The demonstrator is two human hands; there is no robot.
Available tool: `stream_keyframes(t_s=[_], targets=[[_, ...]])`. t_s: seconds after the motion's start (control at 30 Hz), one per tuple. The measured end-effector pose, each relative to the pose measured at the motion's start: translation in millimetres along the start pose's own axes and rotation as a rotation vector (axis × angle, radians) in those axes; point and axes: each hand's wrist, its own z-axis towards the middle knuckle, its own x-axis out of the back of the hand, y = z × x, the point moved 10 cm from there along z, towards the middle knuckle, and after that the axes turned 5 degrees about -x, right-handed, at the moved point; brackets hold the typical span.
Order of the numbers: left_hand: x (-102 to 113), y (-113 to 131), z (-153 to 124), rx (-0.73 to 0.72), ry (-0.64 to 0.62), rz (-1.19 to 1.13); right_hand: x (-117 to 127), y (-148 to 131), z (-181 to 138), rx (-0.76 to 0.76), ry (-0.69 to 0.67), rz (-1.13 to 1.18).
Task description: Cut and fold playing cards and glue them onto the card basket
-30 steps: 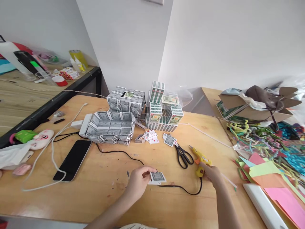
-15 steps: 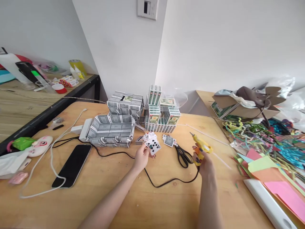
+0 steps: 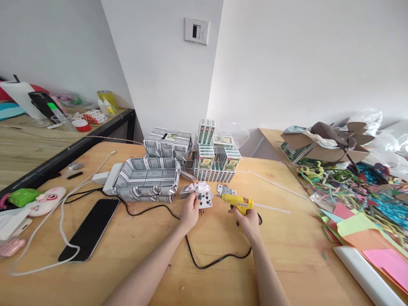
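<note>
Between the thumb and fingers of my left hand (image 3: 190, 211) is a playing card (image 3: 205, 200), a spade, face up just over the table. My right hand (image 3: 247, 219) grips a yellow glue gun (image 3: 237, 202), its nozzle pointing left towards that card. Loose cards (image 3: 198, 187) lie just behind my left hand. Another small pile of cards (image 3: 225, 190) lies behind the glue gun. Further back stand an open tray made of folded cards (image 3: 146, 175), a covered box of the same make (image 3: 168, 143) and a stack of card packs (image 3: 214, 159).
A black phone (image 3: 91, 229) and a white cable (image 3: 62, 225) lie on the left. The glue gun's black cord (image 3: 210, 264) loops across the table (image 3: 178, 276). Coloured paper (image 3: 360, 231), pipe cleaners (image 3: 357, 191) and a cardboard box (image 3: 318, 142) crowd the right side.
My right hand has swung the glue gun leftward, bringing its nozzle near the card. The card in my left hand has tilted flatter. The scissors are now hidden behind the glue gun and right hand.
</note>
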Motion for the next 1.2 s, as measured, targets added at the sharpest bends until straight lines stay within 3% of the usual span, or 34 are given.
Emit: stream_keyframes(t_s=[0.17,0.57,0.9,1.2], targets=[[-3.8,-5.3,-0.9,0.045,-0.001,-0.011,-1.8,-7.3,-1.4,0.078,0.054,-0.071],[0.5,13.9,-1.6,-0.097,0.027,0.209,-8.0,6.0,-1.4,0.035,0.108,-0.355],[5.6,10.3,-2.9,-0.046,0.087,0.162,-5.4,11.7,3.0,0.028,0.13,-0.474],[4.7,9.7,-2.0,-0.027,0.069,0.155,-8.6,11.2,3.8,0.013,0.108,-0.598]])
